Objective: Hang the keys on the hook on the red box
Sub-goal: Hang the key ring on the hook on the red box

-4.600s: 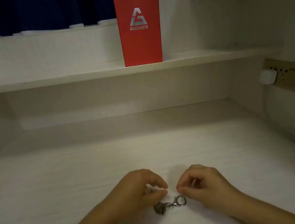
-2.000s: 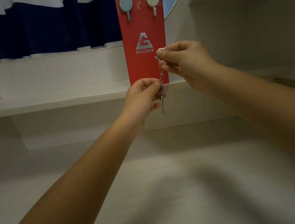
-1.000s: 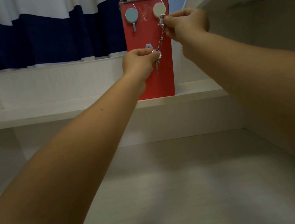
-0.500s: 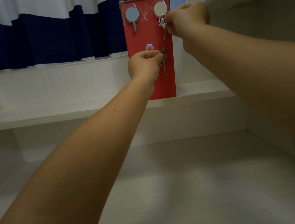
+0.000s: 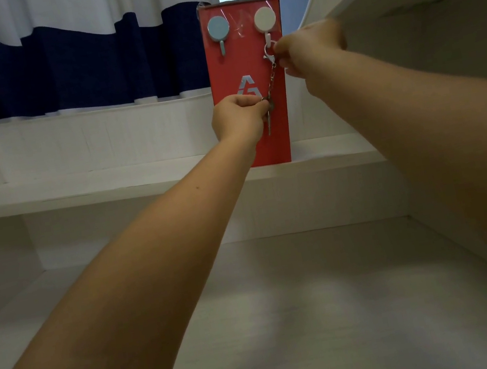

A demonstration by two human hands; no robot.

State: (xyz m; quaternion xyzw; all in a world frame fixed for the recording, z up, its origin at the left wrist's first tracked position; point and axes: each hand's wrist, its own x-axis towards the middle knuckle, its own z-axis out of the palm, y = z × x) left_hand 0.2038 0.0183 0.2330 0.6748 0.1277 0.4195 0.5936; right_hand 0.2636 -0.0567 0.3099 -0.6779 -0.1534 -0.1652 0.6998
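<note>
Both hands are reaching up to the red box standing on the shelf. The right hand is pinching the clasp at the top of the keys, holding it right at the white hook; whether the clasp is over the hook I cannot tell. The left hand is gripping the lower ring, with one key dangling below its fingers. A blue hook is sitting beside the white one.

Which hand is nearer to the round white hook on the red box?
Right. The right hand pinches the keychain's clasp just below the round white hook on the red box; the left hand holds the keys lower down.
</note>
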